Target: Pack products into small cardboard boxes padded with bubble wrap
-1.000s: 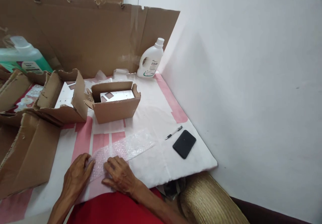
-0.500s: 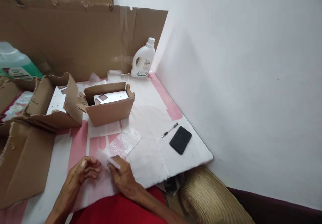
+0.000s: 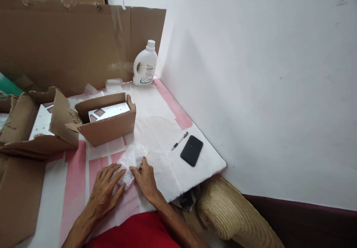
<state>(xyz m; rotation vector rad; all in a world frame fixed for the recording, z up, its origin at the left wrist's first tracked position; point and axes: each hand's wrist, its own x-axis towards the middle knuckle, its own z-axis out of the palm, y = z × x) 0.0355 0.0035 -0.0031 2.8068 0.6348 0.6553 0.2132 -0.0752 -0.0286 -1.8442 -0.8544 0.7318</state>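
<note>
Cloth-covered table (image 3: 163,136): sits further left in view than one second ago, likely from a head turn alone.
Cardboard panel (image 3: 69,43): stands along the back edge, clear of the work.
Near carton (image 3: 108,131): stands open beyond the hands, with a white printed box (image 3: 117,109) inside; untouched, as one second ago.
White detergent jug (image 3: 146,67): stands upright, capped, at the far corner.
Left hand (image 3: 104,184): spreads with fingers parted, fingertips down on the left side of the bubble wrap (image 3: 131,157); grasps nothing.
Right hand (image 3: 146,179): bends thumb and forefinger at the right edge of the wrap; cannot tell a pinch from a press.
Bubble wrap: lies on the table between both hands, folded into a short patch. Done, by the look of it: most of the folding. Left, seemingly: a loose far end; no tape visible. Cannot tell about contents. No longer a long strip, unlike one second ago; no flap raised, unlike half a second ago.
Black phone-like slab (image 3: 192,150): lies flat, well apart from both hands.
Pen (image 3: 180,141): lies just beside the slab.
</note>
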